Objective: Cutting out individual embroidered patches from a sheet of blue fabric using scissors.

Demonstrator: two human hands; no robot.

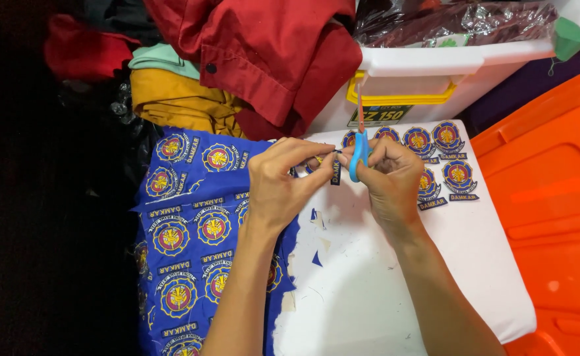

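Observation:
My right hand (392,181) grips small scissors (360,148) with blue handles, blades pointing up. My left hand (283,181) pinches a small embroidered patch piece (335,173) right beside the scissors, fingertips of both hands almost touching. Under my left forearm lies a blue cloth sheet (191,244) covered with several round embroidered emblems and label strips. Cut-out round patches (445,155) lie in a group to the right of my right hand. All of it rests on a white board (382,290).
Small blue and white offcuts (316,240) lie on the board. Behind stands a white plastic bin (448,69) with a yellow latch. Red, yellow and green garments (237,59) are heaped at the back left. An orange plastic lid (553,198) borders the right.

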